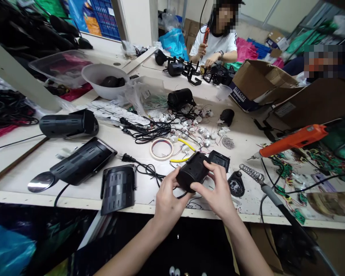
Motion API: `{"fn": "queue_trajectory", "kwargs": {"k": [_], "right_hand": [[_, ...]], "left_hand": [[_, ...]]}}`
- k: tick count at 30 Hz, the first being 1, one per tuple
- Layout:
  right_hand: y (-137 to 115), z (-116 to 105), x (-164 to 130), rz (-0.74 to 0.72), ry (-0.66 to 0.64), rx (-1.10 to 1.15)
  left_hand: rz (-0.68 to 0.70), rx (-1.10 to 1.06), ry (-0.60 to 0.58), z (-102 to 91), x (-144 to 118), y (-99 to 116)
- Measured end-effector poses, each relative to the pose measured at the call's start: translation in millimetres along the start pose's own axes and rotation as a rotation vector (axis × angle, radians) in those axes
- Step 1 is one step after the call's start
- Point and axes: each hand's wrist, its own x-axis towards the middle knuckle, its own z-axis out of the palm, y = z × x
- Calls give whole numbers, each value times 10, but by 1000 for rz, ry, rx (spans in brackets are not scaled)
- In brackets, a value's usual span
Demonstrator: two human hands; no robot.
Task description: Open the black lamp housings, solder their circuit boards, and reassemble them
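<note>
Both hands hold a black plastic housing [193,170] just above the near edge of the white workbench [74,193]. My left hand [169,199] grips its near left end from below. My right hand [217,189] clasps its right end, fingers curled over the top. A black square lid [219,159] lies right behind the housing. A black cable with a plug [128,157] runs from the left toward the housing. A soldering iron [268,189] rests in its coil stand [250,173] to the right.
Black lamp housings [83,161] [117,188] [66,124] lie at left. A tape roll [161,149], small white parts [189,124] and wires fill the middle. An orange electric screwdriver [293,141] hangs at right above green circuit boards [319,159]. A cardboard box [255,84] and a seated person [215,42] are beyond.
</note>
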Motion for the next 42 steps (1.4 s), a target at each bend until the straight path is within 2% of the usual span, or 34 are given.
{"fn": "queue_trajectory", "kwargs": {"k": [2, 4, 8, 15, 18, 20, 24, 26, 29, 32, 34, 36, 39, 42], "right_hand": [[-42, 12, 38, -33, -22, -60], [-63, 18, 72, -59, -50, -94], [-24, 9, 107, -66, -77, -83], [77, 36, 54, -101, -66, -66], [80, 62, 5, -133, -44, -87], [59, 64, -17, -133, -56, -106], [-8, 14, -4, -156, -145, -161], [-28, -27, 28, -193, -188, -176], [-31, -74, 83, -236, -247, -176], [-30, -84, 131, -268, -284, -160], [-36, -77, 155, -273, -283, -149], [-43, -73, 159, -269, -281, -142], [-39, -81, 65, -256, -213, -99], [-24, -68, -198, -141, 5, -2]], "left_hand": [[-206, -91, -3, 10, -7, 52], [-351, -170, 1, 14, -2, 108], [-441, -224, 6, 10, 24, 192], [-431, -194, 24, 16, 18, 188], [-411, -150, -22, -11, 18, 167], [-361, -55, -78, -53, 25, 158], [-163, 209, -141, -185, 38, 136], [-119, 247, -200, -270, 57, 120], [-184, 101, -332, -388, 164, 123], [-305, -95, -357, -399, 392, 182], [-335, -69, -371, -320, 563, 238], [-301, 51, -418, -206, 700, 281], [-208, 154, -482, -77, 800, 292], [-143, 135, -523, -54, 819, 275]]}}
